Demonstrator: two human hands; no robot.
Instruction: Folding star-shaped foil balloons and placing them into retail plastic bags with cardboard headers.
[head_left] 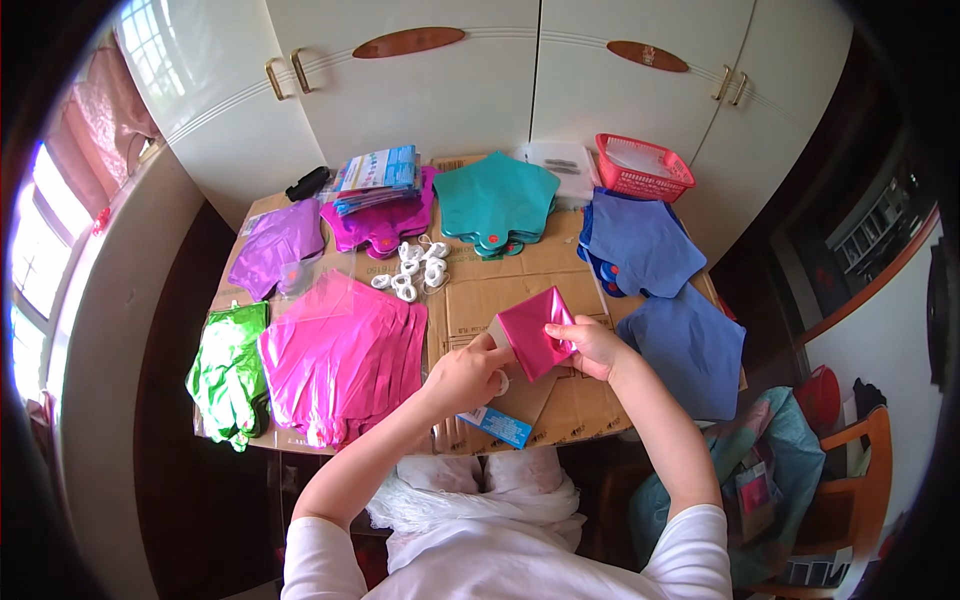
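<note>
A folded sheet of shiny pink foil (533,325) is held over the middle of the table by my right hand (592,346), thumb on top. My left hand (464,376) is closed at the foil's left side, its fingers pinching a clear plastic bag (532,398). Below that hand lies a blue printed card (496,427) at the bag's near end. A small white coil (502,381) shows beside my left fingers; whether they touch it is unclear. To the left is a fanned pile of pink flat foil balloons (340,360).
Cardboard (485,290) covers the table. Flat foil piles surround my hands: green (228,365), purple (278,245), teal (497,200) and blue (685,350). White ribbon coils (410,270), printed cards (380,172) and a red basket (645,168) sit farther back. A chair (868,480) stands right.
</note>
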